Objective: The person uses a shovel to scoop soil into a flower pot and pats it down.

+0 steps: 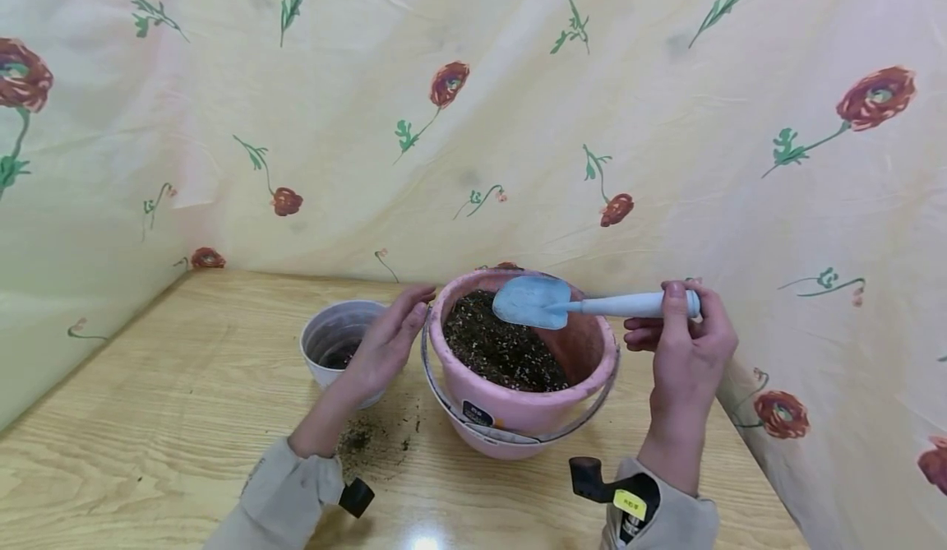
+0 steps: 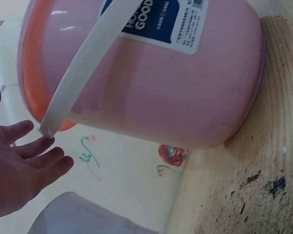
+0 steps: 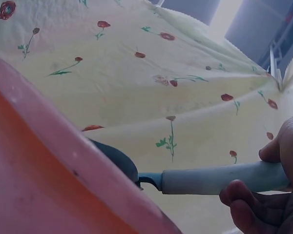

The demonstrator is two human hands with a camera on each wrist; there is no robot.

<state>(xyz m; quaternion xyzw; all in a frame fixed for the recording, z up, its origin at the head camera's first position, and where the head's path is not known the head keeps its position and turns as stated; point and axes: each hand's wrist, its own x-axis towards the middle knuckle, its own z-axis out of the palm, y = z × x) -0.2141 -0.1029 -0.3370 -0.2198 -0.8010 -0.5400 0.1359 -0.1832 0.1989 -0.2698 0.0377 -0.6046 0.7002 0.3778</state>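
A light blue hand trowel (image 1: 533,302) is held level over the mouth of a pink bucket (image 1: 533,409). My right hand (image 1: 688,353) grips its pale handle (image 3: 205,180), thumb on top. The visible face of the blade is bare. Dark potting soil (image 1: 491,353) fills much of the bucket, heaped toward the left. My left hand (image 1: 386,343) is at the bucket's left rim, fingers extended; in the left wrist view the fingertips (image 2: 41,144) are by the end of the bucket's handle (image 2: 83,73), and contact is unclear.
A whitish plastic pot (image 1: 320,372) with some soil at its bottom stands left of the bucket, partly behind my left hand. Loose soil (image 1: 360,439) is scattered on the wooden table (image 1: 148,402). Floral cloth (image 1: 355,122) hangs behind and along both sides.
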